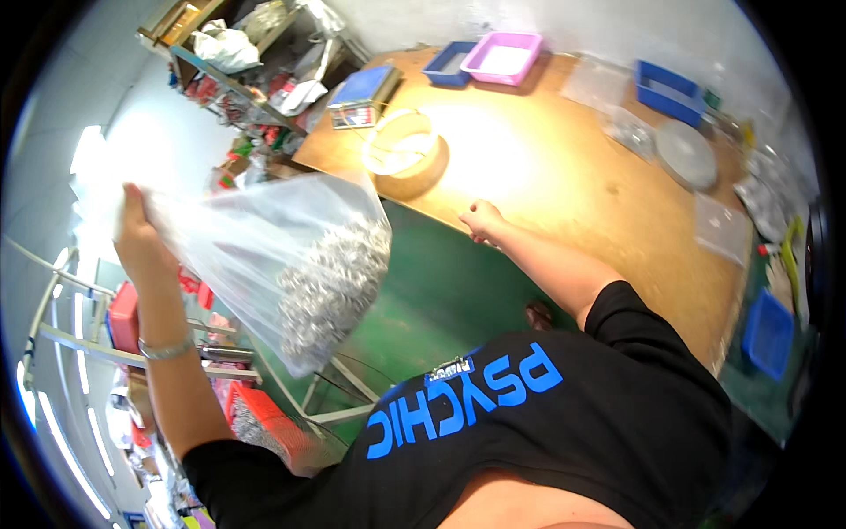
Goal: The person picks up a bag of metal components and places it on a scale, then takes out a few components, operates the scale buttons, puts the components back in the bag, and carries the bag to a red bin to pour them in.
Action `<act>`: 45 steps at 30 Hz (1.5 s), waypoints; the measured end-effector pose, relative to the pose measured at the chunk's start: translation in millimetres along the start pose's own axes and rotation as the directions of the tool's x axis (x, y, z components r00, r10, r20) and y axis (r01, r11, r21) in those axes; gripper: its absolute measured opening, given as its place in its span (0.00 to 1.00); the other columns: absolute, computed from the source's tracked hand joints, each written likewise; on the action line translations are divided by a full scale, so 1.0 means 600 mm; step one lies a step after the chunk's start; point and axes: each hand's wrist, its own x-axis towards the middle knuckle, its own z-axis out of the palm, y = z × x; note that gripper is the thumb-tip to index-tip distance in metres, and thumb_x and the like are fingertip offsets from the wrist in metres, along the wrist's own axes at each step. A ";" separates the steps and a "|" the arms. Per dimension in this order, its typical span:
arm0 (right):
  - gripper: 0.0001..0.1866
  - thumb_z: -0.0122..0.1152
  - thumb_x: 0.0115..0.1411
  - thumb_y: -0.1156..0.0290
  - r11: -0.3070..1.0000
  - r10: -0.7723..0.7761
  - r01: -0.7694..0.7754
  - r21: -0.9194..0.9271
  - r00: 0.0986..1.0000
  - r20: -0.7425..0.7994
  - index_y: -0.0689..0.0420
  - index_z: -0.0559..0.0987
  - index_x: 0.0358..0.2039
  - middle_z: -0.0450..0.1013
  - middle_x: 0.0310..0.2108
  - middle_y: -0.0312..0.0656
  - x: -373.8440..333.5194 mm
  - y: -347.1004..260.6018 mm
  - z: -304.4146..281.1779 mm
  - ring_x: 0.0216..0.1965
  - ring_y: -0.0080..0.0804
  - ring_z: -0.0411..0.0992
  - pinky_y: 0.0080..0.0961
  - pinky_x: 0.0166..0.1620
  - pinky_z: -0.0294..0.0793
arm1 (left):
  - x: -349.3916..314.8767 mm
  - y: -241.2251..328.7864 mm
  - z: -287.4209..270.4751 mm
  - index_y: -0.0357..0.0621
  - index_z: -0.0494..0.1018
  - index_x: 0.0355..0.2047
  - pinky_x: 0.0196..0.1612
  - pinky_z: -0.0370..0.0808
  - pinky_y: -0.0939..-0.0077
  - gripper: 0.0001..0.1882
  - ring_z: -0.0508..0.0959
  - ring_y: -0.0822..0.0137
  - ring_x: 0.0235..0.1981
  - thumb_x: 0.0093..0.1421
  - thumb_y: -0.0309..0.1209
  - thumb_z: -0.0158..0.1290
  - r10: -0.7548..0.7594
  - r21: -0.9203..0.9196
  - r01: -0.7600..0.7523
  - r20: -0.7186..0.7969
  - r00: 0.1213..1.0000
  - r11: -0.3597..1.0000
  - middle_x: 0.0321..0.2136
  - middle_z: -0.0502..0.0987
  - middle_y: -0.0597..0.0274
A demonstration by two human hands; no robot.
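My left hand [137, 236] is raised at the left, closed round the gathered top of a clear plastic bag [238, 220]. The bag hangs tilted, its bulging end toward the middle of the view. A heap of small shiny silver metal pieces [339, 282] fills its lower part; their exact kind is too fine to make out. My right hand [482, 220] is at the near edge of the wooden table [564, 194], apart from the bag. Its fingers are curled together, and whatever they may hold is hidden.
On the table are a round pale container [401, 145], a blue-topped box-shaped device [366, 93], a pink tray [502, 57], blue trays [670, 91] and a round translucent lid [686, 154]. Cluttered shelves [238, 79] rise at the left. Below, a red bin [264, 419] holds metal pieces.
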 end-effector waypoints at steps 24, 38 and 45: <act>0.25 0.48 0.45 0.70 0.973 0.163 -0.024 0.231 0.779 -0.605 0.67 0.61 0.44 0.68 0.21 0.48 0.405 -0.069 -0.021 0.12 0.30 0.64 0.24 0.13 0.62 | 0.279 -0.526 0.306 0.36 0.69 0.37 0.32 0.68 0.76 0.11 0.73 0.71 0.31 0.53 0.25 0.47 0.601 0.099 -0.643 0.269 0.752 0.760 0.29 0.74 0.61; 0.09 0.49 0.49 0.82 0.530 -0.844 0.596 -0.604 0.295 -0.449 0.63 0.72 0.33 0.71 0.29 0.41 0.295 -0.478 0.100 0.28 0.23 0.68 0.18 0.34 0.68 | 0.396 -0.764 0.514 0.34 0.67 0.39 0.41 0.66 0.76 0.18 0.70 0.68 0.37 0.49 0.30 0.52 0.492 -0.572 -0.009 0.697 0.522 0.820 0.36 0.71 0.57; 0.04 0.48 0.44 0.85 0.312 -0.894 0.678 -0.666 0.447 0.036 0.64 0.68 0.24 0.66 0.21 0.44 0.406 -0.590 0.171 0.23 0.36 0.66 0.23 0.27 0.64 | 0.412 -0.837 0.501 0.38 0.49 0.54 0.55 0.50 0.63 0.46 0.51 0.56 0.55 0.40 0.46 0.58 0.550 -0.569 0.002 0.796 0.254 0.822 0.52 0.52 0.46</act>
